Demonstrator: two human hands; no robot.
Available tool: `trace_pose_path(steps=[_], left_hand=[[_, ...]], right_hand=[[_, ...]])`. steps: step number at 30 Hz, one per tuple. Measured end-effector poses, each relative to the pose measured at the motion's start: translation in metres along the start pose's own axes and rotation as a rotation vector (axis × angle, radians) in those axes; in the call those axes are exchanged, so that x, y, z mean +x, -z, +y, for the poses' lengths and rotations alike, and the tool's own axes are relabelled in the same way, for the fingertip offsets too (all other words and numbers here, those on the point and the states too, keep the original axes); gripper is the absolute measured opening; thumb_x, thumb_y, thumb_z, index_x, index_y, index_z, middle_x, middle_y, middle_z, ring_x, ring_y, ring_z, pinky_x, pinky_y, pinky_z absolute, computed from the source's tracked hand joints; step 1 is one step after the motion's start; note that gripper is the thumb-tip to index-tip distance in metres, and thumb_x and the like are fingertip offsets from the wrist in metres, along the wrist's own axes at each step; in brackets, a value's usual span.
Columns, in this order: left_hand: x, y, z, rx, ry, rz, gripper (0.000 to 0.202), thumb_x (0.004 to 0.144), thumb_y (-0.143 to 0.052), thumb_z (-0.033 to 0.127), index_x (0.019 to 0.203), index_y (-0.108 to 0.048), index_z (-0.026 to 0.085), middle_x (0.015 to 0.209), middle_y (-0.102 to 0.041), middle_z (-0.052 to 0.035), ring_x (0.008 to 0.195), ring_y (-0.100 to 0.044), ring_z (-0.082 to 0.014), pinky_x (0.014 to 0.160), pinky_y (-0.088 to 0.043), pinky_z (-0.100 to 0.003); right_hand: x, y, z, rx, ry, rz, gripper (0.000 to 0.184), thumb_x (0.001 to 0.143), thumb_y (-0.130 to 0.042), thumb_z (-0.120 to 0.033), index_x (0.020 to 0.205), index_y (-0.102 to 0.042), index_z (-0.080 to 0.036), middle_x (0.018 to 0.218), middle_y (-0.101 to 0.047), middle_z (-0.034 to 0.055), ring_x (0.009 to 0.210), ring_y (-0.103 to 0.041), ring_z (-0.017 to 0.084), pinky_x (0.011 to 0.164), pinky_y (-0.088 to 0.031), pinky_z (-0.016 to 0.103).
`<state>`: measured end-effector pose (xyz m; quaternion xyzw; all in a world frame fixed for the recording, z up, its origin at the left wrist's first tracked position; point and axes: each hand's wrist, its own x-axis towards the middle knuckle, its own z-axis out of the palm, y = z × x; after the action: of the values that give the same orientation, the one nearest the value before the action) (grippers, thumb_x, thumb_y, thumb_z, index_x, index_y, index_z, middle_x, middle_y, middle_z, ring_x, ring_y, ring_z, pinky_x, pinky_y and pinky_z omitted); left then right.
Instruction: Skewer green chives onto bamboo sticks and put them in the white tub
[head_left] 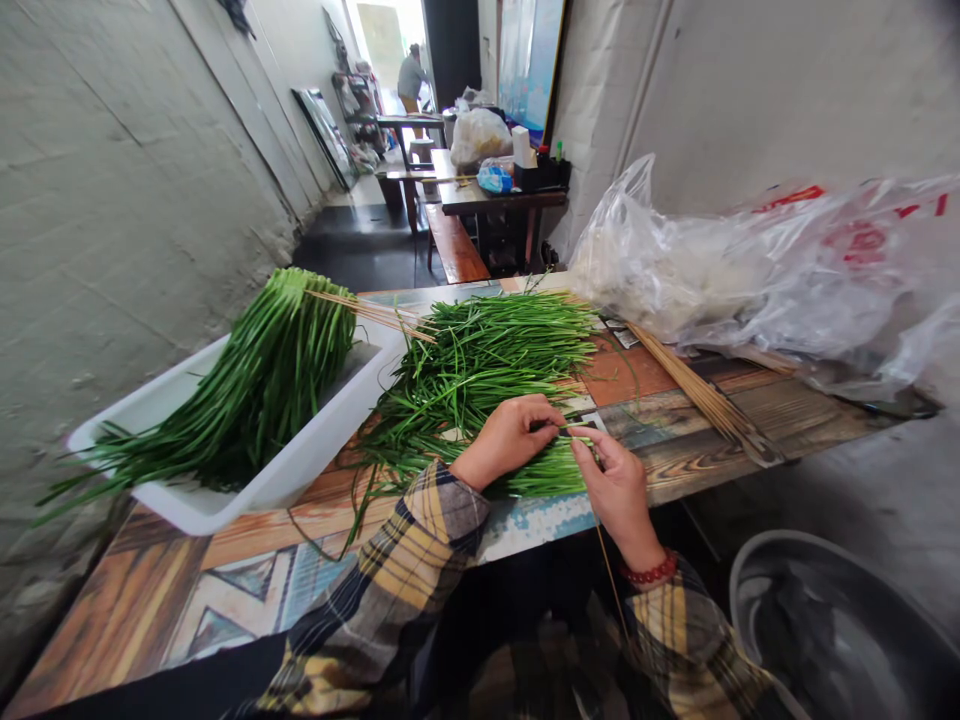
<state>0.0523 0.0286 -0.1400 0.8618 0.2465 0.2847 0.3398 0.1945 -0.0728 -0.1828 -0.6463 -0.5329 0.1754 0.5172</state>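
Note:
My left hand (508,437) is closed in a pinch on a few green chive stalks at the near end of a loose chive pile (480,370) on the table. My right hand (613,482) is closed on a thin bamboo skewer (609,575) that runs down toward my lap, its tip meeting the stalks at my left fingers. Both sleeves are plaid, and a red bead bracelet sits on my right wrist.
A white tray (300,465) at the left holds skewered chive bundles (262,385). Loose bamboo skewers (701,395) lie to the right beside large plastic bags (750,265). A grey basin (840,620) stands on the floor at the right. Tables and a person are far behind.

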Motion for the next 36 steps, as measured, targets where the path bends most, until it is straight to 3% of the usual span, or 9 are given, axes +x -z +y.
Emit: trace_pose_path(steps=[6, 11, 17, 20, 24, 29, 31, 36], left_hand=[[0.0, 0.001, 0.002, 0.001, -0.003, -0.005, 0.017, 0.079, -0.055, 0.009, 0.081, -0.07, 0.016, 0.074, -0.063, -0.0015, 0.073, -0.058, -0.0125, 0.067, -0.043, -0.022], [0.0, 0.0, 0.003, -0.005, -0.002, 0.006, 0.015, 0.079, -0.056, 0.009, 0.079, -0.07, 0.015, 0.074, -0.063, -0.0016, 0.072, -0.057, -0.0123, 0.067, -0.042, -0.022], [0.0, 0.0, 0.002, 0.013, -0.02, 0.01, 0.015, 0.078, -0.056, 0.008, 0.078, -0.069, 0.015, 0.072, -0.061, -0.0008, 0.071, -0.057, -0.0119, 0.068, -0.042, -0.022], [0.0, -0.001, 0.002, 0.023, -0.025, 0.001, 0.015, 0.078, -0.056, 0.008, 0.077, -0.069, 0.015, 0.072, -0.062, -0.0011, 0.072, -0.057, -0.0121, 0.069, -0.042, -0.022], [-0.001, -0.002, 0.004, 0.036, -0.033, -0.025, 0.016, 0.081, -0.056, 0.01, 0.077, -0.07, 0.016, 0.074, -0.064, -0.0017, 0.074, -0.058, -0.0129, 0.07, -0.043, -0.023], [-0.001, 0.003, 0.004, 0.014, -0.089, -0.109, 0.017, 0.082, -0.056, 0.014, 0.08, -0.072, 0.017, 0.078, -0.065, -0.0033, 0.077, -0.059, -0.0133, 0.073, -0.045, -0.023], [-0.001, 0.006, 0.002, -0.014, -0.058, -0.062, 0.017, 0.083, -0.056, 0.015, 0.083, -0.073, 0.016, 0.082, -0.066, -0.0047, 0.079, -0.06, -0.0139, 0.075, -0.047, -0.024], [0.003, 0.009, -0.012, 0.085, 0.131, 0.22, 0.021, 0.085, -0.052, 0.012, 0.091, -0.071, 0.016, 0.086, -0.069, -0.0053, 0.081, -0.062, -0.0146, 0.077, -0.048, -0.027]], right_hand=[[0.0, -0.002, 0.003, 0.047, -0.032, -0.006, 0.025, 0.087, -0.054, -0.036, 0.101, -0.066, -0.019, 0.092, -0.072, 0.0069, 0.08, -0.067, 0.02, 0.072, -0.051, 0.032], [0.0, -0.001, -0.001, 0.001, -0.062, 0.027, 0.045, 0.086, -0.056, -0.036, 0.128, -0.053, -0.02, 0.064, -0.059, -0.002, 0.053, -0.053, 0.015, 0.053, -0.043, 0.027], [-0.001, 0.001, -0.004, -0.035, -0.012, 0.011, 0.031, 0.088, -0.053, -0.035, 0.114, -0.06, -0.02, 0.053, -0.038, -0.0075, 0.047, -0.039, 0.013, 0.05, -0.035, 0.026], [-0.001, -0.001, -0.002, -0.009, -0.019, 0.012, 0.027, 0.087, -0.054, -0.034, 0.109, -0.059, -0.019, 0.057, -0.046, -0.0059, 0.049, -0.043, 0.012, 0.051, -0.037, 0.025], [-0.001, -0.003, 0.003, 0.049, -0.049, 0.021, 0.022, 0.086, -0.055, -0.034, 0.102, -0.058, -0.02, 0.077, -0.063, 0.0015, 0.062, -0.058, 0.015, 0.06, -0.047, 0.027], [-0.001, -0.006, 0.009, 0.098, -0.054, 0.025, 0.018, 0.085, -0.057, -0.036, 0.094, -0.056, -0.021, 0.088, -0.068, 0.0056, 0.083, -0.067, 0.02, 0.074, -0.052, 0.032], [-0.001, -0.006, 0.011, 0.089, -0.054, 0.018, 0.018, 0.085, -0.057, -0.037, 0.094, -0.056, -0.021, 0.087, -0.068, 0.0055, 0.082, -0.067, 0.02, 0.074, -0.052, 0.032], [-0.001, -0.007, 0.013, 0.089, -0.033, 0.016, 0.016, 0.084, -0.057, -0.035, 0.093, -0.056, -0.021, 0.09, -0.067, 0.0049, 0.084, -0.067, 0.019, 0.077, -0.052, 0.032]])
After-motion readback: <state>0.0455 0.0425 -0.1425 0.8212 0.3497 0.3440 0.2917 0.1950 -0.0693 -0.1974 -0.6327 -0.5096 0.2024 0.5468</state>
